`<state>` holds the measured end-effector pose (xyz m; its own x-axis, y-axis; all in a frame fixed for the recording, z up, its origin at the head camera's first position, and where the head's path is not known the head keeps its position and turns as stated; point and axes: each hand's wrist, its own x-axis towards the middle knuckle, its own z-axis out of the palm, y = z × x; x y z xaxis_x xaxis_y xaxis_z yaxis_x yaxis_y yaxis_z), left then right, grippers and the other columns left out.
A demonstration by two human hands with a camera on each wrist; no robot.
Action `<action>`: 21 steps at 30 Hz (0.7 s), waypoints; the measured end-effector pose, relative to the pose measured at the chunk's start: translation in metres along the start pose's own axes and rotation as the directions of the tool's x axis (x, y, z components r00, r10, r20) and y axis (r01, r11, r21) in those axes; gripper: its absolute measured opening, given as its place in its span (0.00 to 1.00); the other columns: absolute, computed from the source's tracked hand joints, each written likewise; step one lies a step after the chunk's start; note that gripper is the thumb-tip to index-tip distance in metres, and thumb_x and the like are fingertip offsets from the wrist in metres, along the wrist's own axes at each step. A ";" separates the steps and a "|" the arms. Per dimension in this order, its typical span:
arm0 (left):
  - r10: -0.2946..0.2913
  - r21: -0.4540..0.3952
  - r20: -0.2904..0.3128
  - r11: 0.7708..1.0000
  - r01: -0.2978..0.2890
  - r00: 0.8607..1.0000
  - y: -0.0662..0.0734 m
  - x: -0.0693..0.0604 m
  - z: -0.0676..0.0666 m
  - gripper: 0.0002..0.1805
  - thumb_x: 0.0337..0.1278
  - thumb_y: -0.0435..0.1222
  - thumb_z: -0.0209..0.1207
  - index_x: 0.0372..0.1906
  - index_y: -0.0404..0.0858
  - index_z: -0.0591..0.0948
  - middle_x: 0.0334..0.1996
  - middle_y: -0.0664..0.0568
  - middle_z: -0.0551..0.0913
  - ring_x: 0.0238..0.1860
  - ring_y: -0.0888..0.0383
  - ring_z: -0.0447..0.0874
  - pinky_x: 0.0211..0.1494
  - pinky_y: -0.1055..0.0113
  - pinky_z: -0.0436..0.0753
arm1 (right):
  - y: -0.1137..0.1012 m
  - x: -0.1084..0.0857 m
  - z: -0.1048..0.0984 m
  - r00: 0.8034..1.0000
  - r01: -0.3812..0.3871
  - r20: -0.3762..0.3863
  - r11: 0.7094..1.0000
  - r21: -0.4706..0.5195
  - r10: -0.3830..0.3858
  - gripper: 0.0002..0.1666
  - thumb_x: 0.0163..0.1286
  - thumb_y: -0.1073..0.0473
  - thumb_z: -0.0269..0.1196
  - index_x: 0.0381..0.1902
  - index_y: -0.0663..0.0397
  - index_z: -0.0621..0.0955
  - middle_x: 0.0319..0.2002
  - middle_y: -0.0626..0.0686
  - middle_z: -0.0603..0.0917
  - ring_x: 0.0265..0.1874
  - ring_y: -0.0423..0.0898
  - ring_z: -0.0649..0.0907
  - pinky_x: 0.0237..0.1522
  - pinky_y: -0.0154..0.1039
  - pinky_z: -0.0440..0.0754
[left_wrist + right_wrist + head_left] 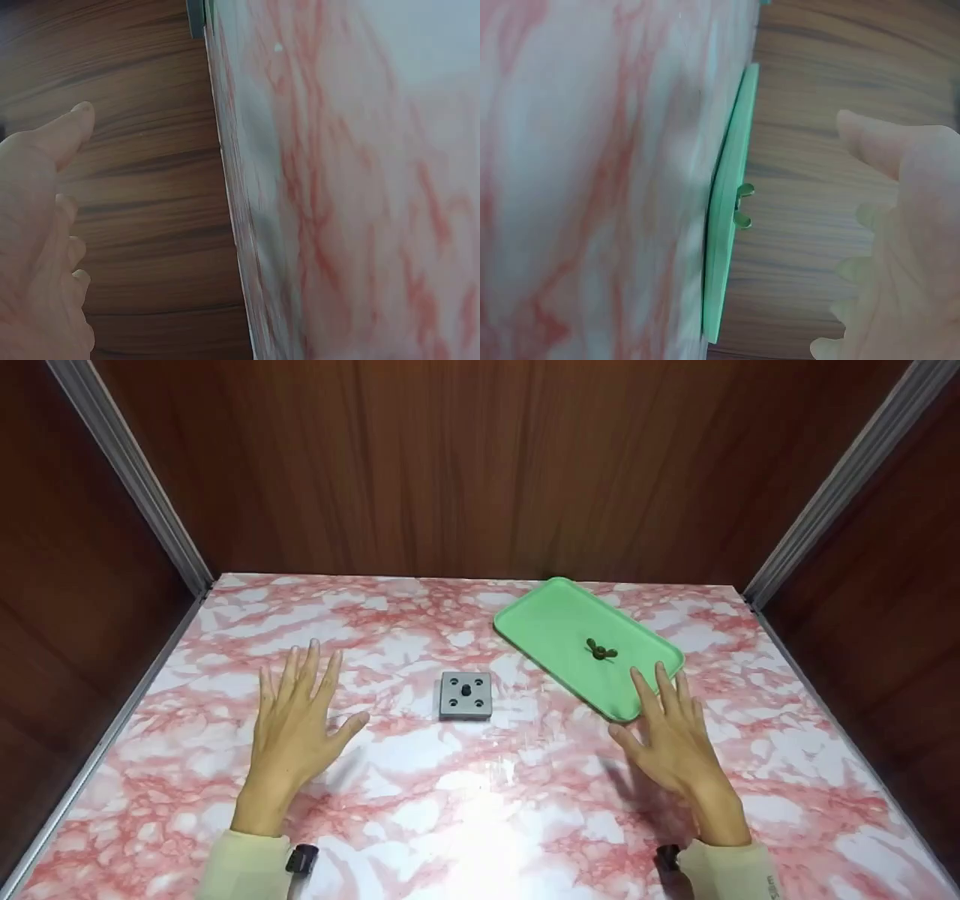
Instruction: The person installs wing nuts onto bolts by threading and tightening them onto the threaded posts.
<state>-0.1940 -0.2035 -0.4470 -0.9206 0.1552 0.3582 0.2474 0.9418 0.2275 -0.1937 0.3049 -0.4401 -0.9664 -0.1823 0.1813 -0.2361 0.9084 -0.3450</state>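
Pale yellow sleeves end at the wrists of two bare hands, each with a small black device at its inner side. Both the left hand and the right hand have their palms down, fingers extended and a little spread, thumbs pointing inward. They hang above the table, apart from its surface, each casting a soft shadow on it.

Seen from the head camera, the index and middle fingertips of the right hand overlap the near end of a light green tray; the right wrist view shows a gap between hand and tray. On the tray, toward that same end, sits a dark brownish wing nut, its two wings standing up from the green surface, just beyond the right fingertips.

Between the hands, closer to the left thumb than to the right, a square grey block lies flat on the table. Four holes sit near its corners, and a short black post rises from its middle.

The tray lies slantwise, well apart from the block, its far corner close to the table's back edge. Red and white marbling covers the tabletop, with a bright glare at the near middle. Dark wood-grained panels stand behind and on both sides, and grey metal posts line the back corners.
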 end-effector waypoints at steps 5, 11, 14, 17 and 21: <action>-0.002 -0.039 0.027 0.999 0.003 1.000 0.003 0.005 0.001 0.52 0.71 0.62 0.59 0.87 0.44 0.51 0.87 0.42 0.42 0.87 0.41 0.35 0.83 0.39 0.28 | -0.005 0.004 -0.001 1.000 0.018 0.008 0.999 0.032 -0.019 0.51 0.79 0.38 0.59 0.88 0.48 0.50 0.86 0.66 0.42 0.84 0.67 0.36 0.77 0.75 0.39; 0.024 -0.044 0.055 0.999 -0.022 0.998 0.009 0.014 0.003 0.52 0.71 0.62 0.58 0.87 0.43 0.51 0.87 0.43 0.40 0.87 0.41 0.35 0.83 0.40 0.27 | -0.007 0.007 -0.001 0.999 0.049 0.000 0.997 0.053 -0.049 0.50 0.79 0.39 0.59 0.87 0.49 0.52 0.86 0.67 0.43 0.84 0.68 0.38 0.78 0.73 0.39; 0.027 -0.052 0.079 0.998 -0.023 0.996 0.011 0.018 0.004 0.52 0.72 0.62 0.57 0.88 0.44 0.49 0.87 0.44 0.39 0.87 0.42 0.33 0.83 0.41 0.28 | -0.007 0.009 0.000 0.998 0.064 -0.009 0.996 0.060 -0.063 0.50 0.79 0.39 0.59 0.87 0.49 0.53 0.85 0.67 0.44 0.84 0.69 0.39 0.78 0.73 0.40; 0.031 -0.090 0.111 0.996 -0.021 0.993 0.015 0.022 0.007 0.52 0.73 0.63 0.57 0.88 0.46 0.47 0.88 0.46 0.37 0.87 0.43 0.32 0.84 0.42 0.30 | -0.007 0.010 0.001 0.997 0.070 -0.015 0.995 0.068 -0.069 0.49 0.79 0.39 0.59 0.87 0.49 0.53 0.85 0.67 0.44 0.83 0.70 0.41 0.78 0.73 0.41; 0.031 -0.183 0.155 0.983 -0.002 0.987 0.022 0.028 0.012 0.53 0.72 0.63 0.57 0.88 0.50 0.44 0.88 0.49 0.35 0.87 0.45 0.32 0.85 0.41 0.39 | -0.007 0.010 0.002 0.997 0.070 -0.024 0.995 0.075 -0.068 0.49 0.79 0.41 0.60 0.86 0.51 0.55 0.85 0.68 0.46 0.83 0.72 0.43 0.78 0.74 0.42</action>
<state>-0.2177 -0.1751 -0.4426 -0.9482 0.2289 0.2200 0.3005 0.8709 0.3888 -0.2023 0.2962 -0.4373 -0.9453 -0.2349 0.2264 -0.3101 0.8629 -0.3992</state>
